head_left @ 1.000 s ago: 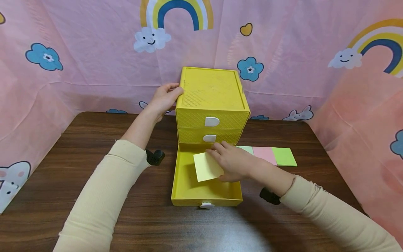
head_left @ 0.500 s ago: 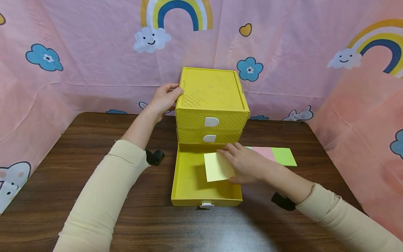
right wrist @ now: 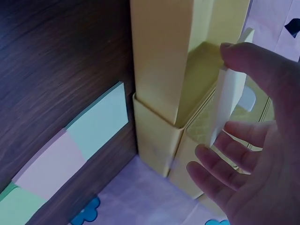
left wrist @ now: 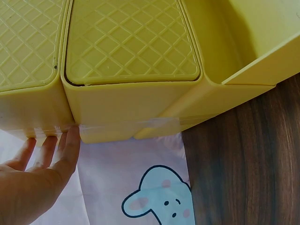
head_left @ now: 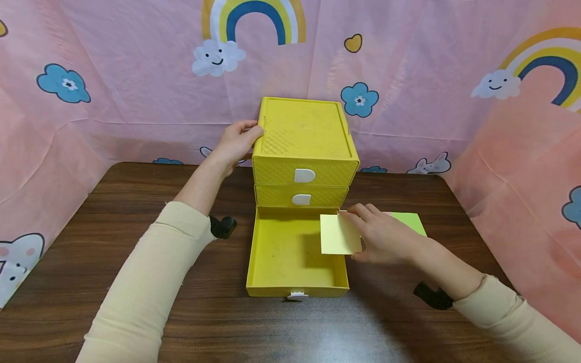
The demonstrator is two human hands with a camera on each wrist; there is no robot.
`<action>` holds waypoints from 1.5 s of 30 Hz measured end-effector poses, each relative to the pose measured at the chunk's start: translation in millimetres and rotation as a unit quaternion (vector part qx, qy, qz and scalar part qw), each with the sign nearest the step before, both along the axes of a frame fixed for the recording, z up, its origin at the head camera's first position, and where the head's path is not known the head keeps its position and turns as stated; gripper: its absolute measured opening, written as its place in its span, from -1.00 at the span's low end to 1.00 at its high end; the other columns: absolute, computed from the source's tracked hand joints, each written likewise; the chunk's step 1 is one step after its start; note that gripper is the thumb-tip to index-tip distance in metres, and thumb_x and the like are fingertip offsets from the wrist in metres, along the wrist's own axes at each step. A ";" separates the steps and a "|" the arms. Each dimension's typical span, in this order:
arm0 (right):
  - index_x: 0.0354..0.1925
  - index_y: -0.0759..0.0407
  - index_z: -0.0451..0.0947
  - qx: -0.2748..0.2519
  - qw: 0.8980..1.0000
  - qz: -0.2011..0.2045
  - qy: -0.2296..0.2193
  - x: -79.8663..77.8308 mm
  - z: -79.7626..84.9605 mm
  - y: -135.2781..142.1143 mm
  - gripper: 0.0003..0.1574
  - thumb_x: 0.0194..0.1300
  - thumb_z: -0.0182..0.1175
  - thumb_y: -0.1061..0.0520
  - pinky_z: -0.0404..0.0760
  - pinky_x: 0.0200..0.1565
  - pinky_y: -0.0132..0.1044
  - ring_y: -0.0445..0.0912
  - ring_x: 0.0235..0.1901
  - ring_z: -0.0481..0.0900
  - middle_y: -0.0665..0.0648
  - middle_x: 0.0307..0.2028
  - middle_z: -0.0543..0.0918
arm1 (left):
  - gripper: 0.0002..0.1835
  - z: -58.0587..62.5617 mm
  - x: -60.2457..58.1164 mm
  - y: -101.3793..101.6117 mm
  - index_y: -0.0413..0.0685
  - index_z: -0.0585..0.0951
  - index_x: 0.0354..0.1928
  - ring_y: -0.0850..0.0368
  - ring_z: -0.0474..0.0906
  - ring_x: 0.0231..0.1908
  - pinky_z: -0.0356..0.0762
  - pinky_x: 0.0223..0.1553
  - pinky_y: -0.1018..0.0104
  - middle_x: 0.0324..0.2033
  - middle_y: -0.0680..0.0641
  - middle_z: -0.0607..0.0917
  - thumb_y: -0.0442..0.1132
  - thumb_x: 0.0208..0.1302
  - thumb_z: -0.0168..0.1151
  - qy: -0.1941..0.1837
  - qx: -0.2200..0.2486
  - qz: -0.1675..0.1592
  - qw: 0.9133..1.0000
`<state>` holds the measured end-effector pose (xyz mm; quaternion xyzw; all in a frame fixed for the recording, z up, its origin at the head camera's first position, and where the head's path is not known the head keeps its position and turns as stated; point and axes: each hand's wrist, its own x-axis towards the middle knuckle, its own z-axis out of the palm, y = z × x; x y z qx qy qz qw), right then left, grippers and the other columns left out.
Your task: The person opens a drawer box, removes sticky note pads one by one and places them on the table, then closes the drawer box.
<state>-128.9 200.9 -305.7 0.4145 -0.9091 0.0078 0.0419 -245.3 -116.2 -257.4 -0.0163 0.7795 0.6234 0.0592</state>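
My right hand (head_left: 386, 234) pinches a pale yellow sticky note pad (head_left: 338, 234) between thumb and fingers, above the right wall of the pulled-out bottom drawer (head_left: 281, 252). In the right wrist view the pad (right wrist: 228, 98) is seen edge-on, with some thickness. Against the left side of the yellow drawer unit (head_left: 306, 128) rests my left hand (head_left: 236, 143), thumb at the top edge. The left wrist view shows that hand's fingertips (left wrist: 70, 133) touching the unit's side wall. Inside, the bottom drawer holds nothing visible.
Right of the unit lies a row of mint (right wrist: 101, 119), pink (right wrist: 51, 164) and green (head_left: 410, 222) sticky note pads, partly hidden by my right hand in the head view. Two upper drawers with white handles (head_left: 304, 175) are closed. A pink printed cloth (head_left: 159, 75) hangs behind the table.
My right hand has moved right with the yellow pad, from over the drawer's middle to its right wall, covering more of the row. My left hand has stayed in place.
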 end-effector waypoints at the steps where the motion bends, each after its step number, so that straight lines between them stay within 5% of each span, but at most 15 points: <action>1: 0.18 0.29 0.33 -0.002 1.000 -0.002 -0.001 0.1 0.2 2.3 0.05 -0.23 0.43 -0.16 0.56 -0.19 -0.19 0.01 -0.10 0.42 0.17 -0.02 0.44 | -0.39 0.1 0.0 -0.2 0.01 0.23 0.35 0.05 0.47 0.04 0.51 0.03 0.18 0.19 -0.05 0.38 -0.04 0.25 -0.03 0.000 0.000 0.000 1.000; 26: 0.20 0.33 0.29 -0.048 0.994 -0.096 -0.035 -0.6 -22.5 65.9 0.04 -0.21 0.44 -0.06 0.49 -0.16 -0.13 0.02 -0.14 0.42 0.17 -0.05 0.43 | -0.40 0.4 -0.2 -0.3 0.03 0.25 0.34 0.07 0.49 0.01 0.55 -0.02 0.24 0.19 -0.04 0.39 -0.05 0.25 -0.03 -0.005 0.007 0.003 1.000; 45: 0.16 0.40 0.31 -0.051 0.979 -0.184 -0.076 -11.2 -39.8 107.0 -0.04 -0.13 0.41 -0.04 0.49 -0.16 -0.02 0.14 -0.14 0.43 0.31 -0.06 0.44 | -0.40 -0.6 0.6 -0.9 0.05 0.23 0.35 0.07 0.48 0.02 0.55 -0.03 0.25 0.20 -0.03 0.38 -0.04 0.26 -0.03 -0.003 -0.001 -0.001 1.000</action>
